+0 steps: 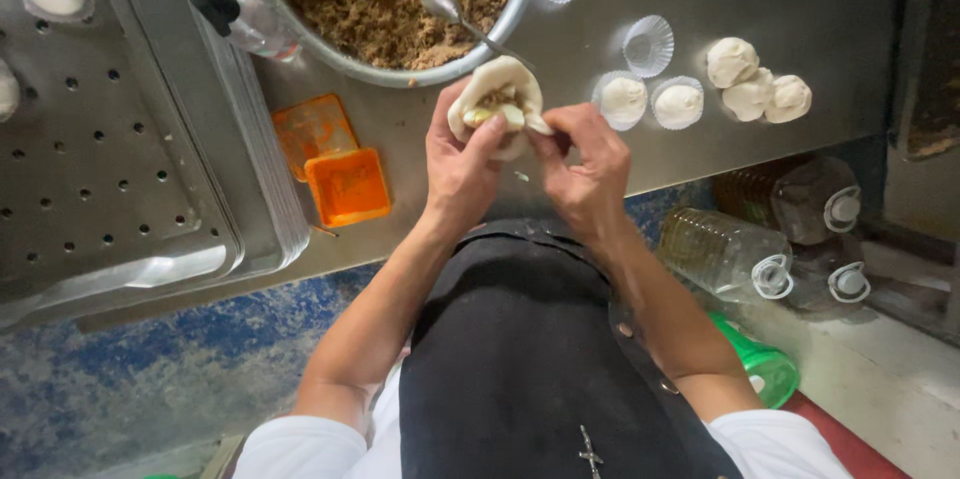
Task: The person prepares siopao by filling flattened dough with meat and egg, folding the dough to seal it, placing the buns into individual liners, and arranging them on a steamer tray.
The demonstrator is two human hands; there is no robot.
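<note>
A round of pale white dough point(497, 99) is held cupped and open at the top, above the steel table edge, just below the rim of the large bowl. Its wall is seen folded up into a pouch, with the rim uneven and partly pleated on the right side. Brown crumbly filling and a pale yellowish-green piece are seen inside the opening. The dough surface is smooth and matte, unbaked.

Person wears a black apron point(520, 359) over a white short-sleeved shirt point(780, 444), lower centre of frame. Small metal cross pendant point(590, 454) hangs on the apron. Forearms bare.
</note>
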